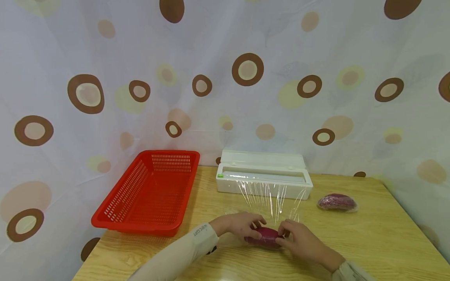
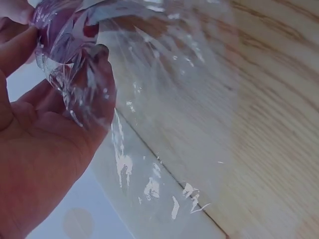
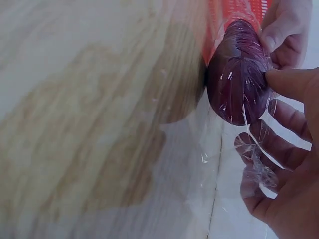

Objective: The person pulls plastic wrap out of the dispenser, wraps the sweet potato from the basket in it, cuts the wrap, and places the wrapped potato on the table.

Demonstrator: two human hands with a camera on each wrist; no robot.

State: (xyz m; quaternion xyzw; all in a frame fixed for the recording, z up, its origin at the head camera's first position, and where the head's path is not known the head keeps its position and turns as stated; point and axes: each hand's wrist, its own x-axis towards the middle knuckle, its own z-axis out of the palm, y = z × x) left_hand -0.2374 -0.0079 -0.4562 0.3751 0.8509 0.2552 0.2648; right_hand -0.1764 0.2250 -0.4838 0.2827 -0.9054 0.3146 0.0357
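A purple sweet potato (image 1: 265, 239) lies on its side near the table's front, between the two hands. My left hand (image 1: 240, 225) grips its left end, thumb on the near side and fingers beyond. The right hand (image 1: 303, 242) pinches the other end with thumb and fingers. Clear cling film (image 1: 270, 201) stretches from the white dispenser box (image 1: 228, 185) to the sweet potato. Seen from the right wrist, the film hugs the sweet potato (image 3: 238, 84) in creases, and a crumpled bit (image 3: 261, 172) lies against the right fingers. Loose film (image 2: 149, 74) spreads beside the left fingers.
The dispenser box stands at the back with its lid raised and a film roll (image 1: 263, 176) inside. To its right lies another film-wrapped sweet potato (image 1: 337, 203). A red slotted basket (image 1: 133, 227) occupies the left of the wooden table (image 1: 379, 234). A patterned curtain (image 1: 218, 47) hangs behind.
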